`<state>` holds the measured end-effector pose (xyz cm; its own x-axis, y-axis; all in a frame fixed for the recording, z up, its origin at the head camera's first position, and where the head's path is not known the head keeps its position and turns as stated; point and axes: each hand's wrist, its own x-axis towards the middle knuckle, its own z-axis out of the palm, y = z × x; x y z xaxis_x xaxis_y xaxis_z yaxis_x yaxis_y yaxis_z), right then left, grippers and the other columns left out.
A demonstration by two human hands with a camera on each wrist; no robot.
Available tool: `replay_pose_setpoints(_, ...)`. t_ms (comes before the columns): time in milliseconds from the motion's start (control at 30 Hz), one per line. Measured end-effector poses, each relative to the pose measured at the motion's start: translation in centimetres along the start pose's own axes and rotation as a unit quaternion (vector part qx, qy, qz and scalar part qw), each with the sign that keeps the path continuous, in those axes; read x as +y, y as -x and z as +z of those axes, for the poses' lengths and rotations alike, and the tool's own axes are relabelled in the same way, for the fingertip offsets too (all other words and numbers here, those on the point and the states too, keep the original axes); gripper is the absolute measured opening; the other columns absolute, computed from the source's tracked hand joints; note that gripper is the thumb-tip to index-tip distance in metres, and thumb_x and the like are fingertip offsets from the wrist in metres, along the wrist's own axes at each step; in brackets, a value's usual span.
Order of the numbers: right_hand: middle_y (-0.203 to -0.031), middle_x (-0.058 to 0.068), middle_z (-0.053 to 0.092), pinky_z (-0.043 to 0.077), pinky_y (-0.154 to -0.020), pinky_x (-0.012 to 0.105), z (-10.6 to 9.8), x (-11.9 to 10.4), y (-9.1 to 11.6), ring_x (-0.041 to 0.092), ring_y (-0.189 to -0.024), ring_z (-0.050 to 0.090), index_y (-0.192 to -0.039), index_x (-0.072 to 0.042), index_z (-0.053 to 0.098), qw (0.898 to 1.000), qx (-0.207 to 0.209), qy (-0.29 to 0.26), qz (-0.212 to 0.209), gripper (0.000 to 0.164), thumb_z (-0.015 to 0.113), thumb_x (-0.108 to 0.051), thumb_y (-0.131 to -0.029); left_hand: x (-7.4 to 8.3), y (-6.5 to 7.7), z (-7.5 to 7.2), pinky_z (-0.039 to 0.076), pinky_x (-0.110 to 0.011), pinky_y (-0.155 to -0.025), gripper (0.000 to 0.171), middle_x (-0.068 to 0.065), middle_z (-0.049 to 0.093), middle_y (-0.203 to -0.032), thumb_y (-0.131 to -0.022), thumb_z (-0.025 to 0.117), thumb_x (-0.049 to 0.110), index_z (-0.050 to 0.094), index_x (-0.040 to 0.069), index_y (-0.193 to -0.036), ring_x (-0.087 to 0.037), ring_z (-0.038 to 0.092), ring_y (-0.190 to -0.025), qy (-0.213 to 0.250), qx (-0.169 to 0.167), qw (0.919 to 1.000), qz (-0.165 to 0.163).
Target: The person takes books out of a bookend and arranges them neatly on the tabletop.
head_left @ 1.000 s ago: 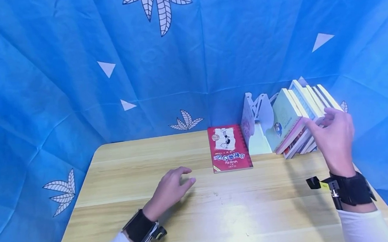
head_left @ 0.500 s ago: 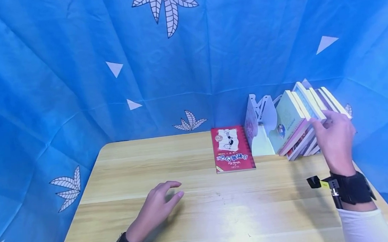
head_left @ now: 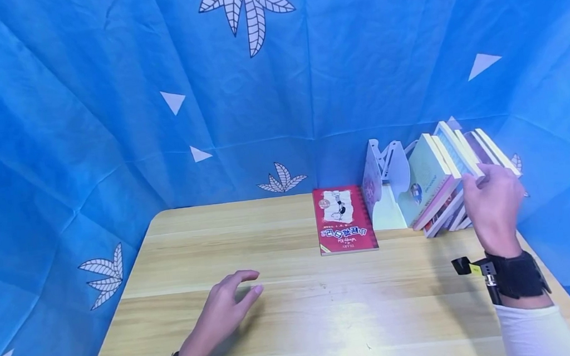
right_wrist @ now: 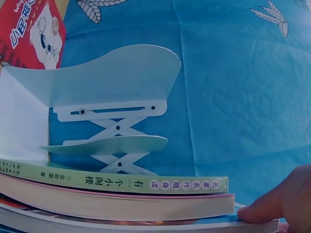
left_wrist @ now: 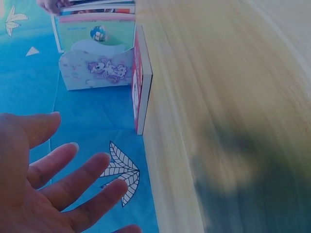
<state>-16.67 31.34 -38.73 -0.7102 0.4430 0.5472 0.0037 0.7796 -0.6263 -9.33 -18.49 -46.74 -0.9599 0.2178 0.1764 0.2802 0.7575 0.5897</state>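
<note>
Pinching a book [head_left: 459, 150], seemingly, the right grip [head_left: 495, 206] is narrow (left grip [head_left: 220, 311] loosely spread, empty).

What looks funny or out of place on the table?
The red book lies flat beside the white rack, while the other books form a row. That row looks askew too: it leans sideways.

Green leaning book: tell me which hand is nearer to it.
Right. The right hand is just to the right of the green book, touching a taller book; the left hand is far off to the book's left, over the table.
</note>
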Motion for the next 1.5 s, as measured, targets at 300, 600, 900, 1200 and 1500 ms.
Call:
replay_pose_setpoints(300, -0.097, 0.038, 0.063, 0.03, -0.077, 0.034, -0.2, 0.1, 0.1, 0.047, -0.089, 0.054, -0.125, 0.016, 0.064, 1.0, -0.008, -0.019, -0.009, 0.036, 0.059, -0.008, -0.099, -0.3, 0.2, -0.1, 0.058, -0.051, -0.102, 0.037, -0.007, 0.076, -0.124, -0.096, 0.075, 0.032, 0.071, 0.011, -0.126, -0.03, 0.07, -0.12, 0.013, 0.019, 0.9997, -0.01)
replay_pose_setpoints(600, -0.108, 0.039, 0.064, 0.033, -0.085, 0.043, -0.9, 0.0, 0.6, 0.046, -0.095, 0.052, -0.123, 0.018, 0.064, 0.999, -0.021, -0.028, -0.009, 0.035, 0.057, -0.006, -0.099, -0.1, 0.2, -0.1, 0.057, -0.051, -0.102, 0.035, -0.006, 0.076, -0.124, -0.097, 0.074, 0.033, 0.071, 0.013, -0.125, -0.03, 0.07, -0.122, 0.023, 0.02, 0.9993, -0.022)
replay_pose_setpoints(900, -0.097, 0.037, 0.061, 0.031, -0.083, 0.046, -2.6, -0.8, 1.7, 0.047, -0.095, 0.051, -0.121, 0.018, 0.064, 0.999, 0.004, -0.023, -0.029, 0.032, 0.062, -0.003, -0.096, 0.0, -0.1, -0.3, 0.057, -0.052, -0.102, 0.038, -0.009, 0.075, -0.125, -0.096, 0.075, 0.032, 0.07, 0.01, -0.127, -0.031, 0.07, -0.12, 0.01, 0.019, 0.9996, -0.015)
replay_pose_setpoints(1200, -0.105, 0.038, 0.062, 0.032, -0.087, 0.051, -4.2, -1.6, 2.2, 0.048, -0.098, 0.051, -0.118, 0.018, 0.066, 1.0, 0.003, -0.008, -0.02, 0.032, 0.063, -0.003, -0.095, 0.3, -0.3, -0.4, 0.057, -0.051, -0.103, 0.039, -0.008, 0.075, -0.127, -0.097, 0.074, 0.034, 0.069, 0.014, -0.129, -0.03, 0.069, -0.123, 0.015, 0.012, 0.9997, -0.018)
replay_pose_setpoints(1500, -0.102, 0.037, 0.063, 0.03, -0.082, 0.043, -6.0, -3.0, 3.4, 0.046, -0.094, 0.05, -0.116, 0.019, 0.065, 0.999, 0.006, 0.017, -0.04, 0.032, 0.062, -0.006, -0.095, 0.6, -0.1, -0.8, 0.056, -0.053, -0.106, 0.044, -0.011, 0.073, -0.131, -0.094, 0.077, 0.031, 0.068, 0.011, -0.132, -0.033, 0.067, -0.125, 0.003, 0.019, 0.9998, 0.0)
